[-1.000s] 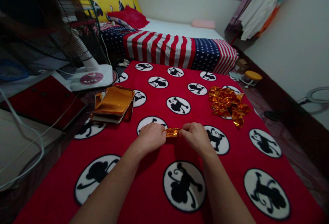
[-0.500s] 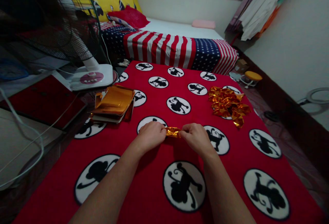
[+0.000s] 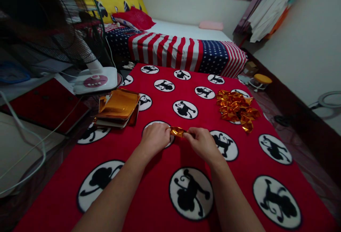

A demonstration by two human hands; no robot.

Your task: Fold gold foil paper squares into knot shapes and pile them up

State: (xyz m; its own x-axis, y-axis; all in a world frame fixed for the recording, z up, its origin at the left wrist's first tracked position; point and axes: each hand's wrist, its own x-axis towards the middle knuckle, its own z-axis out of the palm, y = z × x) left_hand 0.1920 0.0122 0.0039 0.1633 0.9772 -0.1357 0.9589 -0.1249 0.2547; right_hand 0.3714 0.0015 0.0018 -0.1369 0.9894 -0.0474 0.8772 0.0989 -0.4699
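Observation:
Between my two hands, a small folded piece of shiny gold foil paper [image 3: 177,131] is held just above the red cloth. My left hand [image 3: 156,137] pinches its left end, and my right hand [image 3: 200,142] pinches the other end. The fingertips partly cover both ends. To the right lies a pile of folded gold foil pieces [image 3: 234,108], creased and pointed. On the left a stack of flat gold foil sheets [image 3: 118,104] rests on the cloth, with white edges showing underneath.
The red cloth [image 3: 149,203] with monkey figures in white circles covers the surface before me. A fan base [image 3: 97,79] stands at the left beside a dark red panel [image 3: 42,104]. Beyond is a bed with a striped, starred cover [image 3: 170,49]. A yellow stool [image 3: 262,78] stands at right.
Both hands have shifted slightly, the left a little up and to the left. The folded foil paper between them has tilted and moved slightly up and left.

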